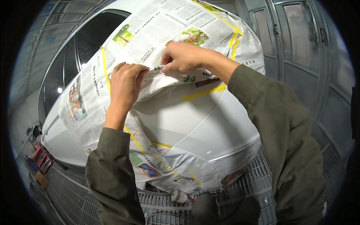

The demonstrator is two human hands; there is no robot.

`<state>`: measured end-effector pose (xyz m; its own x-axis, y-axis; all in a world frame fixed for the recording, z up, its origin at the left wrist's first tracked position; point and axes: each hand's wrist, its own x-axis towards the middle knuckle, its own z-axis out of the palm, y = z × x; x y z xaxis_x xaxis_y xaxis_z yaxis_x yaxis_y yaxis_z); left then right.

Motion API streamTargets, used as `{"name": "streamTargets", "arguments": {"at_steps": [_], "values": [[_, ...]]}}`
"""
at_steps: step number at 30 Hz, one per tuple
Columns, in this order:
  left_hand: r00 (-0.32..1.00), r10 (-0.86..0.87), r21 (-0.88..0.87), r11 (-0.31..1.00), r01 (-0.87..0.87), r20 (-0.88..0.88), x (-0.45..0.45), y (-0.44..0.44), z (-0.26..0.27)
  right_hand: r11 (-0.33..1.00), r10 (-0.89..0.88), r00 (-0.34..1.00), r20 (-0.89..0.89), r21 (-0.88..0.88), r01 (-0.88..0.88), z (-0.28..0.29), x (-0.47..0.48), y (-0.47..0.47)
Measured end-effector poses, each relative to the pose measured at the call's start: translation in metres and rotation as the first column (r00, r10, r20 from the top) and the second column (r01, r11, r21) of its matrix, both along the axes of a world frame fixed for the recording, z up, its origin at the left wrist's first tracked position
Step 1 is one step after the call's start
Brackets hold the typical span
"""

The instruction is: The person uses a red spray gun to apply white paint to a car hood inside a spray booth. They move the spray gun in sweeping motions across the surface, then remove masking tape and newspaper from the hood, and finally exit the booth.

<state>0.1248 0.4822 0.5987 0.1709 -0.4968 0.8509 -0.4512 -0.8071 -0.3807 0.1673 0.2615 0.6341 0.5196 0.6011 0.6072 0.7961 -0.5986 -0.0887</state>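
Note:
A white car is covered in sheets of newspaper (157, 33) around a bare white body panel (180, 118). My left hand (125, 81) pinches the folded edge of a newspaper sheet above that panel. Just to its right, my right hand (182, 56) holds the same edge between thumb and fingers. Below the hands the sheet sags in a loose fold. A strip of yellow masking tape (204, 93) lies across the panel under the fold. Another yellow tape strip (105, 70) runs down the paper left of my left hand.
Dark side windows (101, 29) show at the car's upper left. Slatted metal floor grating (163, 206) lies below, with a spray gun's pale cup (179, 196) near my knees. Grey panelled doors (301, 56) stand at right. A red rack (42, 159) sits at far left.

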Motion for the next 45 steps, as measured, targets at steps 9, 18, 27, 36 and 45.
{"name": "streamTargets", "arguments": {"at_steps": [9, 18, 27, 36, 45], "values": [[0.992, 0.1, -0.027, 0.995, -0.098, 0.078, 0.024, 0.003, 0.004, 0.986, -0.136, 0.98, 0.144, -0.078, 0.148, -0.004, -0.021, -0.061], [0.982, 0.177, -0.081, 0.982, -0.172, 0.06, 0.068, 0.004, 0.007, 0.894, -0.446, 0.865, 0.23, 0.069, 0.443, -0.01, 0.007, -0.083], [0.93, 0.283, -0.163, 0.954, -0.25, 0.233, 0.097, -0.009, -0.006, 0.979, -0.086, 0.987, 0.134, 0.197, 0.059, -0.033, 0.01, -0.06], [0.999, -0.041, -0.425, 0.904, 0.044, 0.016, 0.114, 0.01, -0.006, 0.946, 0.034, 0.827, -0.562, 0.285, 0.155, -0.017, 0.045, -0.041], [0.935, -0.21, -0.323, 0.94, 0.112, -0.287, 0.108, -0.044, -0.005, 0.966, -0.154, 0.839, -0.522, 0.1, 0.239, -0.007, 0.046, -0.035]]}}
